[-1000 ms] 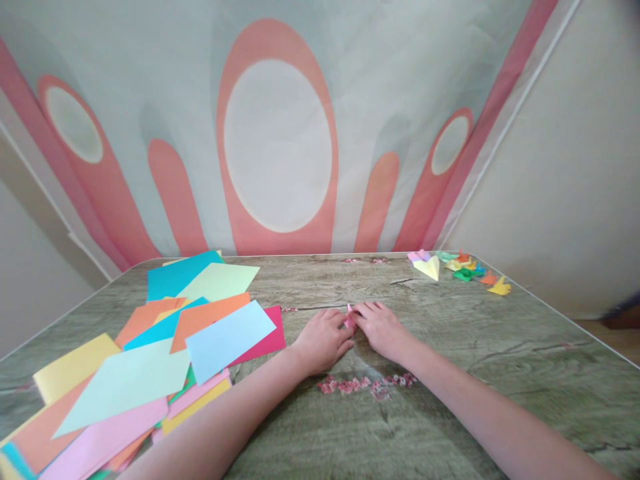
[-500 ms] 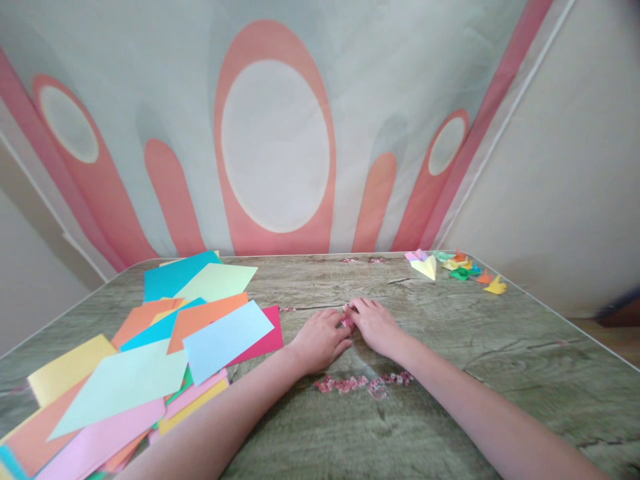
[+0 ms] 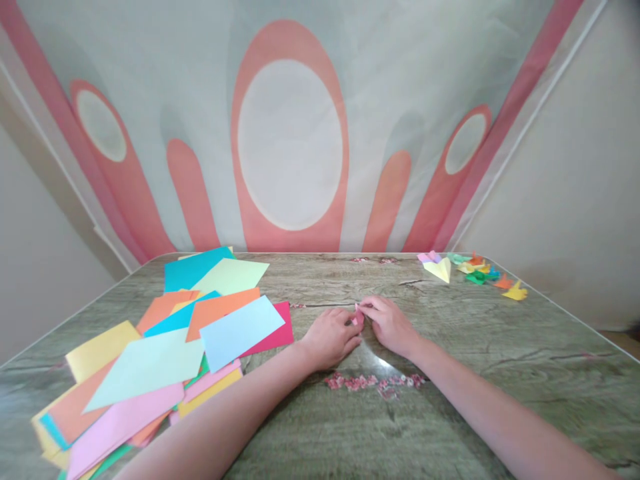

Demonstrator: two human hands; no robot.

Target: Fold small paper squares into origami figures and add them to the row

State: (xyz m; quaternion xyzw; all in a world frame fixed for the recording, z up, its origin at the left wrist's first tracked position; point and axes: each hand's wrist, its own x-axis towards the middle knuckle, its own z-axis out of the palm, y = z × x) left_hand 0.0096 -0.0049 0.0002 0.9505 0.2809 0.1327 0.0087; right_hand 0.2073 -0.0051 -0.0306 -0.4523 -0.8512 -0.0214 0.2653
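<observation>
A small folded piece of pink paper (image 3: 357, 317) lies at the middle of the table between my two hands, partly covered by fingers. My left hand (image 3: 331, 337) rests low over the table and grips the paper's left side with its fingertips. On the other side, my right hand (image 3: 389, 325) pinches the paper's upper right edge between thumb and forefinger. The exact shape of the fold is too small to make out.
Loose coloured paper sheets (image 3: 150, 363) overlap on the left of the wood-grain table (image 3: 310, 437). Small folded paper figures (image 3: 477, 275), with a yellow paper plane (image 3: 440, 269) beside them, sit at the far right. A printed wall cloth (image 3: 200, 67) hangs behind the table.
The view has turned slightly left, so everything sits further right. My right hand's fingers have drawn back a little, uncovering more of the pink paper, which both hands still hold.
</observation>
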